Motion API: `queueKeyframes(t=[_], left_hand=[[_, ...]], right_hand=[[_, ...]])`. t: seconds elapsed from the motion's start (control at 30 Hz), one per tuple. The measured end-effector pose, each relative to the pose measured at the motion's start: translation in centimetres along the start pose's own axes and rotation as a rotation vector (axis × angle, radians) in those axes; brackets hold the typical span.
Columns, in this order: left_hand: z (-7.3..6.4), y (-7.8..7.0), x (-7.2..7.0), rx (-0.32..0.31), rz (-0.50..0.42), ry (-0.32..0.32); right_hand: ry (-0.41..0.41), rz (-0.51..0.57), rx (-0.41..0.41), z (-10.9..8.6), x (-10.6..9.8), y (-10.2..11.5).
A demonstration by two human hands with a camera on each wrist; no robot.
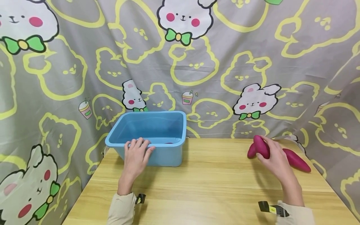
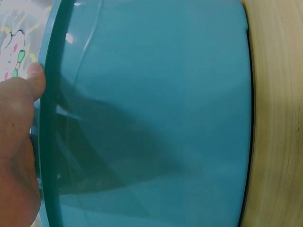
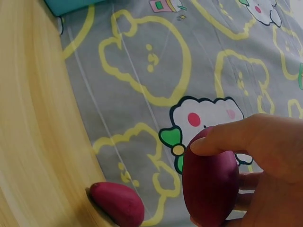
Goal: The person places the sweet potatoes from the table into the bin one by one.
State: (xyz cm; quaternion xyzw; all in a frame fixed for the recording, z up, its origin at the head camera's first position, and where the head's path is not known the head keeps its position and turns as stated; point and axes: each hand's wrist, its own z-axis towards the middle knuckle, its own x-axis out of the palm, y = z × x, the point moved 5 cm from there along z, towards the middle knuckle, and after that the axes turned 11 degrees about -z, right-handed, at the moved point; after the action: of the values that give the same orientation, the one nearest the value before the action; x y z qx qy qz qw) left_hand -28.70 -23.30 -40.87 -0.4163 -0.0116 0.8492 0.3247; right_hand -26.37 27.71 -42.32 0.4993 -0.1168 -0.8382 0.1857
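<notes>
A purple sweet potato (image 1: 261, 147) is held in my right hand (image 1: 277, 159), raised over the right side of the table. Thumb and fingers wrap its sides, as the right wrist view shows the held sweet potato (image 3: 210, 184) close up. Beneath and left of it lies a smaller sweet potato (image 1: 252, 151). A longer sweet potato (image 1: 297, 160) lies right of the hand, its near end overlapped by the hand. On the left, my left hand (image 1: 137, 157) grips the front rim of a blue plastic tub (image 1: 166, 156), fingers bent over the edge.
Inside the tub a sliver of something dark red (image 1: 168, 143) shows above the front rim; the rest is hidden. The wooden table (image 1: 208, 184) meets a grey cartoon-print curtain (image 1: 202, 72) at the back and sides.
</notes>
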Motion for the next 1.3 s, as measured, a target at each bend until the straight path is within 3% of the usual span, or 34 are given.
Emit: queueKeyframes(t=[0.57, 1.3], left_hand=[[0.1, 0.1, 0.1, 0.005, 0.004, -0.008], [0.1, 0.2, 0.1, 0.008, 0.003, -0.01]], right_hand=[[-0.006, 0.04, -0.103, 0.9, 2.2, 3.0], [-0.026, 0.006, -0.209, 2.2, 1.8, 6.2]])
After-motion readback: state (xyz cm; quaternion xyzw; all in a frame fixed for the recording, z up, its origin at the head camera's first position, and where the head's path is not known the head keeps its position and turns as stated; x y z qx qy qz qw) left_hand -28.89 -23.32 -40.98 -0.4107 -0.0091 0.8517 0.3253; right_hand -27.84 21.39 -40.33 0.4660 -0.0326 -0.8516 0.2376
